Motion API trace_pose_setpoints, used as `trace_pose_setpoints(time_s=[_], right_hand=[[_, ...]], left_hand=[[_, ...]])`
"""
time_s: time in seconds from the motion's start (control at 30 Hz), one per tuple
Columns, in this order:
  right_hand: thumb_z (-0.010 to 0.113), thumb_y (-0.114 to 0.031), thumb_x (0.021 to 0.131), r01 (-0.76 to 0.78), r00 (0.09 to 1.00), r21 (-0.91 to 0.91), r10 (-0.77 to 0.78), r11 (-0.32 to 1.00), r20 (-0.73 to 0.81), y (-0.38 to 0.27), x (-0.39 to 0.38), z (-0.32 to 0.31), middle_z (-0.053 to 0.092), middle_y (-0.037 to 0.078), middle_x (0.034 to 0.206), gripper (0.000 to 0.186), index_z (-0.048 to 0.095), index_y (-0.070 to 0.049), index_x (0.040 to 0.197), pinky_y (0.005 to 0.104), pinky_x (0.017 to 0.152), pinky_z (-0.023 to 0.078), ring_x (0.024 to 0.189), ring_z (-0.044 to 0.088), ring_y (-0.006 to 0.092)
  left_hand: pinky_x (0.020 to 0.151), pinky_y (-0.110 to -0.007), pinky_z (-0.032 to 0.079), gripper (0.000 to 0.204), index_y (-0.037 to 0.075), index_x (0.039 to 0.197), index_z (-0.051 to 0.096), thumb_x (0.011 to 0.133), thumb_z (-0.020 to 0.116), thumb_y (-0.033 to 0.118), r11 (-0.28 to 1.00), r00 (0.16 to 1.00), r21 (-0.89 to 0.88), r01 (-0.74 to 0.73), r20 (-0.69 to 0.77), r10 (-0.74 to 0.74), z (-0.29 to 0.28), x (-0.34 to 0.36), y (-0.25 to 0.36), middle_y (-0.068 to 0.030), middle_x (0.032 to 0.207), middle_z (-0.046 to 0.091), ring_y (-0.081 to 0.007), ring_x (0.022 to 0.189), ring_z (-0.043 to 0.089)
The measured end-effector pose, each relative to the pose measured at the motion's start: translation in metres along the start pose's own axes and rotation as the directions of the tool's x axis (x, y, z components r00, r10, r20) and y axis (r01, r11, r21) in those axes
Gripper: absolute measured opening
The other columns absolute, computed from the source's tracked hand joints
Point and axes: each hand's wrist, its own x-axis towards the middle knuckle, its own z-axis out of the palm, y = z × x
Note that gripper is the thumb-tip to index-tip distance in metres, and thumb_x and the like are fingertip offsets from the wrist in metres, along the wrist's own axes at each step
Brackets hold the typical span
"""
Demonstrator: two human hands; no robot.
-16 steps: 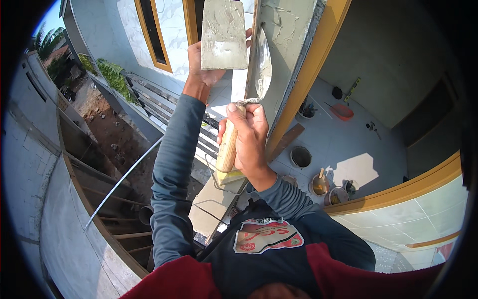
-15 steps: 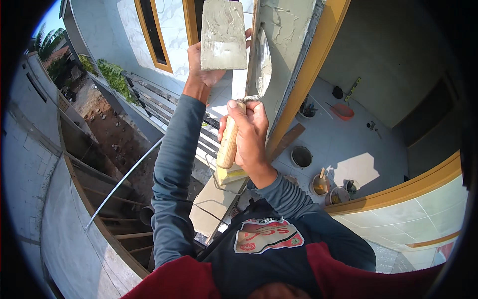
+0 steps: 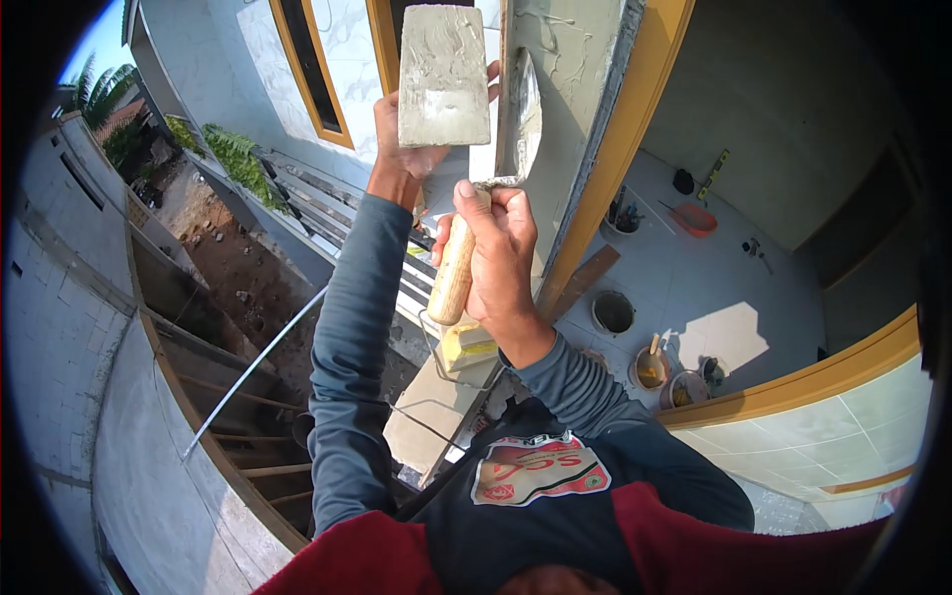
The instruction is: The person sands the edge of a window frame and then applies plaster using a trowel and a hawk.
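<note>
My left hand [image 3: 402,139] is closed round a grey rectangular board [image 3: 443,79], its face smeared with wet mortar; fingertips show past the board's right edge, and the grip behind it is hidden. Lower and to the right, my right hand [image 3: 501,253] grips the pale wooden handle of a trowel [image 3: 454,278], thumb along the top. The trowel's blade, coated with mortar, points away from me along the narrow plastered wall face [image 3: 570,99]. Blade and plaster seem to touch, though the contact edge is hard to make out. A straight strip [image 3: 506,59] runs up the wall's left edge.
A yellow block [image 3: 466,345] rests on a plank [image 3: 426,416] below my hands. Right of the orange-yellow frame [image 3: 620,149], buckets [image 3: 613,312], a red basin [image 3: 692,220] and a level [image 3: 714,174] occupy the tiled floor. A drop with bare soil [image 3: 248,283] lies left.
The trowel and my right hand have moved slightly farther away along the wall. The board sits a little lower in view. The whole scene has shifted slightly with my head; both grips stay the same.
</note>
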Motion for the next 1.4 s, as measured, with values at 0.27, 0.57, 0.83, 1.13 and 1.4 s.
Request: trace_pose_setpoints(time_s=[0.27, 0.57, 0.83, 1.13, 1.4], right_hand=[[0.060, -0.018, 0.101, 0.217, 0.961, -0.132, -0.188, 0.967, 0.205, -0.022, -0.007, -0.038, 0.059, 0.010, 0.095, 0.023, 0.049, -0.001, 0.112, 0.0302, 0.050, 0.056, 0.066, 0.061, 0.0144], [0.061, -0.022, 0.101, 0.193, 0.974, -0.250, -0.156, 0.949, 0.162, -0.036, 0.039, -0.056, 0.062, 0.010, 0.094, 0.036, 0.056, 0.004, 0.124, 0.0273, 0.047, 0.052, 0.063, 0.061, 0.0125], [0.057, -0.021, 0.103, 0.281, 0.951, -0.272, -0.229, 0.920, 0.208, -0.031, 0.030, -0.079, 0.061, 0.010, 0.088, 0.038, 0.053, 0.008, 0.127, 0.0264, 0.049, 0.050, 0.061, 0.058, 0.0120], [0.060, -0.025, 0.100, 0.101, 0.974, -0.288, -0.036, 0.952, 0.222, -0.033, 0.053, -0.103, 0.061, 0.009, 0.086, 0.037, 0.056, 0.007, 0.119, 0.0263, 0.045, 0.048, 0.056, 0.058, 0.0120], [0.059, -0.024, 0.101, 0.297, 0.952, -0.336, -0.252, 0.894, 0.171, -0.031, 0.019, -0.096, 0.061, 0.010, 0.088, 0.038, 0.056, 0.007, 0.121, 0.0273, 0.047, 0.049, 0.058, 0.059, 0.0135]], left_hand=[[0.117, -0.054, 0.038, 0.063, -0.002, 0.153, 0.030, 0.096, 0.025, 0.025, 0.999, 1.000, 0.048, -0.016, -0.022, 0.017, -0.002, -0.001, -0.004, -0.0250, 0.148, 0.045, -0.0427, 0.133, 0.049], [0.117, -0.052, 0.039, 0.063, -0.002, 0.153, 0.028, 0.097, 0.024, 0.024, 1.000, 0.999, -0.003, 0.001, -0.045, -0.001, 0.005, -0.004, -0.003, -0.0273, 0.148, 0.043, -0.0418, 0.135, 0.048], [0.113, -0.050, 0.044, 0.063, -0.004, 0.153, 0.028, 0.097, 0.024, 0.024, 0.969, 0.940, 0.240, 0.066, -0.340, 0.020, 0.022, -0.002, -0.006, -0.0316, 0.146, 0.044, -0.0426, 0.133, 0.050], [0.110, -0.047, 0.047, 0.065, -0.003, 0.152, 0.030, 0.095, 0.026, 0.026, 0.997, 0.988, 0.011, 0.073, -0.136, -0.071, 0.005, -0.007, 0.003, -0.0306, 0.144, 0.047, -0.0405, 0.129, 0.054], [0.105, -0.044, 0.051, 0.062, 0.000, 0.151, 0.035, 0.097, 0.024, 0.028, 0.941, 0.943, 0.324, 0.096, -0.332, 0.018, 0.016, -0.005, -0.003, -0.0257, 0.143, 0.052, -0.0325, 0.126, 0.059]])
